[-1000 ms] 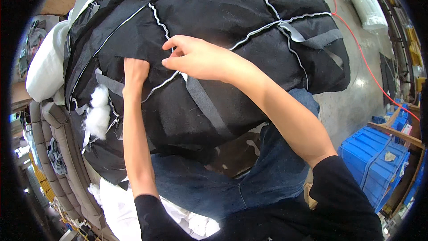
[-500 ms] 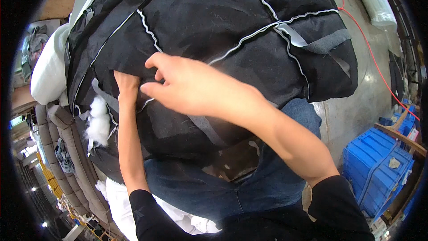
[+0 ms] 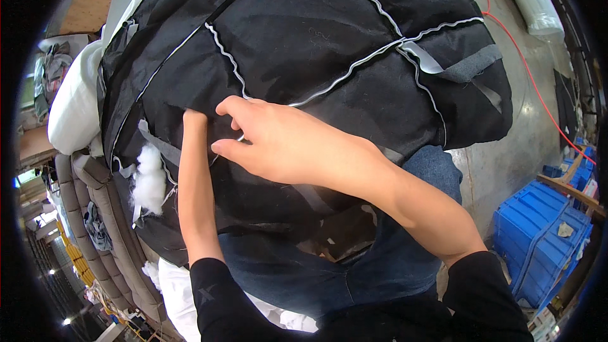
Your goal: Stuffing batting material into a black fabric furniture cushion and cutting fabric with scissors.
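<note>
A large black fabric cover (image 3: pixel 297 44) with white piping along its seams lies bulging across my lap. My left hand (image 3: pixel 195 123) reaches into an opening in the cover; only the wrist shows, and the fingers are hidden under the cloth. Just to its right, my right hand (image 3: pixel 263 130) hovers over or rests lightly on the fabric, thumb and curved fingers apart, with nothing visible between them. White fluffy stuffing (image 3: pixel 149 180) pokes out at the cover's left side, beside a grey fabric strip (image 3: pixel 158 142).
Blue plastic crates (image 3: pixel 538 234) stand on the floor at the right. A red hose (image 3: pixel 529 76) runs along the floor near a roll of clear plastic (image 3: pixel 529 0). Grey-brown padded cushions (image 3: pixel 114 234) lie at the left, below a white bundle (image 3: pixel 76 104).
My left hand has gone deeper into the cover, so less of it shows. My right hand keeps much the same pose beside it. The whole view has shifted slightly.
</note>
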A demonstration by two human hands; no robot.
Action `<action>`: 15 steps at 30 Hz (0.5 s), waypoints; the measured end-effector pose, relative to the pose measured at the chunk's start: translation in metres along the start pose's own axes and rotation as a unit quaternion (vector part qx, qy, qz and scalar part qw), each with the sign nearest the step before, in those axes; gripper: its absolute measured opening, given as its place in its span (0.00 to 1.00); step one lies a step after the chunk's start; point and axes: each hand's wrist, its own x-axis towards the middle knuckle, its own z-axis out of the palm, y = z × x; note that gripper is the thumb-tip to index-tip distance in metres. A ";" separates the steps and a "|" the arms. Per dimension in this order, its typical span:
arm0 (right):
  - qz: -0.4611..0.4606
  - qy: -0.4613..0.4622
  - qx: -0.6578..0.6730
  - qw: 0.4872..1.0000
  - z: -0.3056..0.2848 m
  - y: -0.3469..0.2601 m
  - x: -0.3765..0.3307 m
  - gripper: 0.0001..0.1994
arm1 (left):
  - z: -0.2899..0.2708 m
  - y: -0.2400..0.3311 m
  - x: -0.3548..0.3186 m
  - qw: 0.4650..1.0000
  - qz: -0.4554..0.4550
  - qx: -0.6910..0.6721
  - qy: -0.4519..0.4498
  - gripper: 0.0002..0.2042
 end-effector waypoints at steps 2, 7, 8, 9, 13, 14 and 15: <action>0.037 -0.037 0.001 0.999 0.004 -0.004 0.004 0.22 | -0.002 -0.013 0.008 1.000 -0.002 0.004 0.003 0.19; 0.061 -0.057 -0.029 0.996 0.001 0.004 0.008 0.26 | 0.000 -0.008 0.002 1.000 0.000 0.010 0.007 0.19; 0.072 -0.054 -0.027 0.996 -0.001 0.006 0.007 0.27 | -0.001 -0.006 -0.004 1.000 0.001 0.012 0.006 0.19; 0.083 -0.050 -0.027 0.995 -0.002 0.006 0.006 0.27 | 0.001 0.000 -0.008 1.000 0.003 0.014 0.006 0.19; 0.049 -0.066 -0.003 0.997 0.001 -0.005 0.004 0.27 | -0.008 -0.007 -0.009 1.000 0.003 0.025 -0.004 0.19; -0.007 -0.026 0.008 1.000 0.007 -0.002 0.004 0.21 | -0.013 -0.017 -0.006 1.000 -0.001 0.029 -0.010 0.19; -0.008 -0.027 0.006 1.000 0.006 -0.001 0.006 0.21 | -0.013 -0.014 -0.004 0.999 -0.007 0.032 -0.015 0.19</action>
